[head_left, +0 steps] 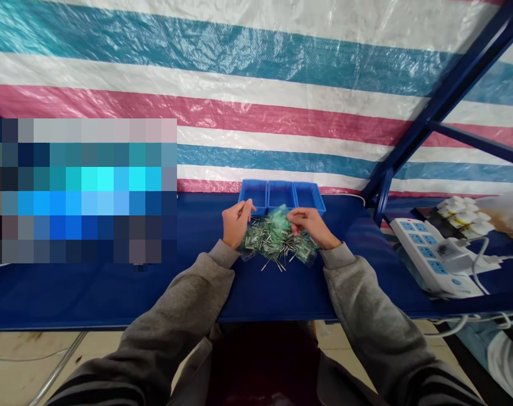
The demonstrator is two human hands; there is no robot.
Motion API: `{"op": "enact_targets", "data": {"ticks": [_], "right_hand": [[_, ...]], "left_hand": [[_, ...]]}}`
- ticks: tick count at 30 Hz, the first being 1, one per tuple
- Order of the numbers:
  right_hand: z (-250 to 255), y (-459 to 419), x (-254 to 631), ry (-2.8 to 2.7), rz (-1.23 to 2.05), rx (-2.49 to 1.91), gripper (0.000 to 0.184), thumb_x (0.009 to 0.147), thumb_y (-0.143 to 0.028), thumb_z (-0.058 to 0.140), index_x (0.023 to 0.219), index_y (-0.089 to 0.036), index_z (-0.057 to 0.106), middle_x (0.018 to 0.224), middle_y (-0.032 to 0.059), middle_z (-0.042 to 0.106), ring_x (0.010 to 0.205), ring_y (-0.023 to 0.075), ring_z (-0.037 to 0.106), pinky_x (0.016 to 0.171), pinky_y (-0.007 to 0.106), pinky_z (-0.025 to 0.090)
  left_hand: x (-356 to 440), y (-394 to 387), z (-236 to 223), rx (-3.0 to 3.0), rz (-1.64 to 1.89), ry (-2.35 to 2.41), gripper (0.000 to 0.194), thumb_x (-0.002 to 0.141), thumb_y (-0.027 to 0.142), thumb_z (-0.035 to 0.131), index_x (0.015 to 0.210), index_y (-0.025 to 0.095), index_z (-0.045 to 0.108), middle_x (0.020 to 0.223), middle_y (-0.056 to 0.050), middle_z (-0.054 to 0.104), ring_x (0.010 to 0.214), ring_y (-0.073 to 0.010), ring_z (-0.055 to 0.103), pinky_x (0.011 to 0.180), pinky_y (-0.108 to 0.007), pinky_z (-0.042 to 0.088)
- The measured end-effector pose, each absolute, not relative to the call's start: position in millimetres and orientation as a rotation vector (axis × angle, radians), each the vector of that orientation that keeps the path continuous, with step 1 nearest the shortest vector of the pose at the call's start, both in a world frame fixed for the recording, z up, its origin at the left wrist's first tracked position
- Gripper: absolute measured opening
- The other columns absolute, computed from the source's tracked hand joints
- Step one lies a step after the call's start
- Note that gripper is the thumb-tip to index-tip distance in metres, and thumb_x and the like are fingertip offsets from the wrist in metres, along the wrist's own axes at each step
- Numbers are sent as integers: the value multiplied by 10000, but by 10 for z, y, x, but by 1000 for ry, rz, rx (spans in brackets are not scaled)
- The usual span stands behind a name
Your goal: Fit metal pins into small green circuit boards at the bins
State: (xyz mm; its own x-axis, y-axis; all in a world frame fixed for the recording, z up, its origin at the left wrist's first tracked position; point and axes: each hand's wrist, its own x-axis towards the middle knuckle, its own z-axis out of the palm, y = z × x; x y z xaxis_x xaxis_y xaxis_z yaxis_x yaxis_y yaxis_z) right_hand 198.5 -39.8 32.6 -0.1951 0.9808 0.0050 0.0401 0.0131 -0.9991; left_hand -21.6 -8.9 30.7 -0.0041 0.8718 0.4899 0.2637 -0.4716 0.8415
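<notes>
My right hand [310, 224] pinches a small greenish clear plastic bag [278, 220], which is blurred by motion. My left hand [236, 222] is closed, thumb and fingers together, just in front of the left blue tray; whatever it may hold is too small to make out. Between and below the hands lies a heap of thin silver metal pins [277, 243], mixed with several clear greenish bags. A few loose pins stick out toward me on the blue table [273, 293]. Behind the heap, three blue plastic trays [282, 182] stand side by side.
At the right, a white power strip [429, 256] carries a plugged-in charger and cables. Several white-capped bottles [463, 217] stand beyond it. A blue metal frame post [446, 84] slants up at the right. Striped sheeting [282, 121] hangs behind the table. A blurred-out patch hides the left side.
</notes>
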Motion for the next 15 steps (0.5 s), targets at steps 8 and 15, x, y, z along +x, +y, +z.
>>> {"op": "enact_targets", "data": {"ticks": [8,15], "right_hand": [[316,-352,1983,-1064,1109,-1166,460,757,-494,709,1066,-167,613,830,61,722,624,177,709,600,301,589],[243,-334,1975,-1340,962,-1200,361,752,-499,656,894,-168,662,699,24,675,521,138,623,463,249,462]], "left_hand": [[-381,49,281,2374,1105,1152,255,880,368,521,817,179,679,732,-26,631,593,-135,513,630,-258,393],[-562,208,319,2506,544,885,334,729,545,694,766,213,683,779,-25,646,684,-168,586,644,-266,409]]}}
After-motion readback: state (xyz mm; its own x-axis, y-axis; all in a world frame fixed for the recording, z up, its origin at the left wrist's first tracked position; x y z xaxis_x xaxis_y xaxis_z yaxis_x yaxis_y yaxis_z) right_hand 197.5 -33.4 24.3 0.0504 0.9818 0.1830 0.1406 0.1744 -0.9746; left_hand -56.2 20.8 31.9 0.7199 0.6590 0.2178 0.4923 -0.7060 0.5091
